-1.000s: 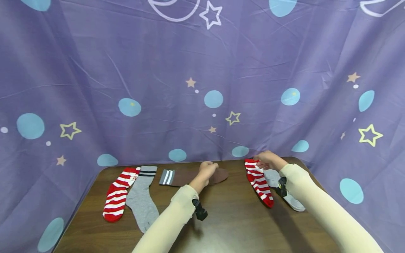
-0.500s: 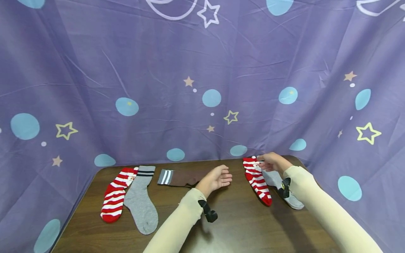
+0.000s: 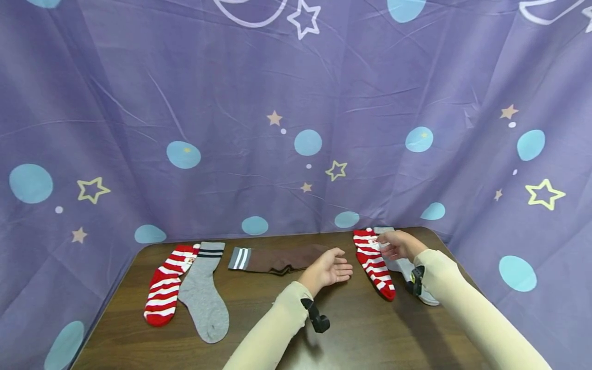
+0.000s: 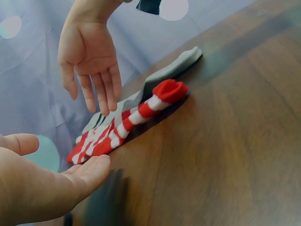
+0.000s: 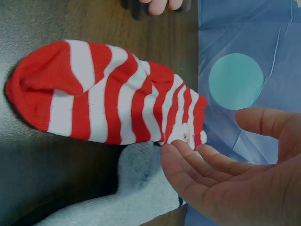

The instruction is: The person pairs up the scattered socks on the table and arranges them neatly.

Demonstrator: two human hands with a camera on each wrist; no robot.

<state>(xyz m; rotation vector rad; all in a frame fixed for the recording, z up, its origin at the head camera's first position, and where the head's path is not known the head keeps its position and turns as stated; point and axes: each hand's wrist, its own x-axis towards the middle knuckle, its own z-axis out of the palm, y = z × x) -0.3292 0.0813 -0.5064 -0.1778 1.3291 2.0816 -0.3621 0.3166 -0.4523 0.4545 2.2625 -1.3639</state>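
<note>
My left hand hovers palm-inward over the table, right of the brown sock with its grey, white-striped cuff; its fingers are straight and hold nothing. My right hand hangs with relaxed fingers above the right-hand pair of socks, also holding nothing. Below it lie a red-and-white striped sock and a grey sock, side by side. In the left wrist view, the right hand shows its palm beyond the left fingers.
On the table's left lie another red-and-white striped sock and a grey sock with dark cuff bands, partly overlapping. A purple patterned curtain stands behind the wooden table.
My left hand has come off the brown sock, opened its fingers and moved right. The brown sock's edge is now rumpled. My right hand has shifted slightly, staying over the right-hand socks.
</note>
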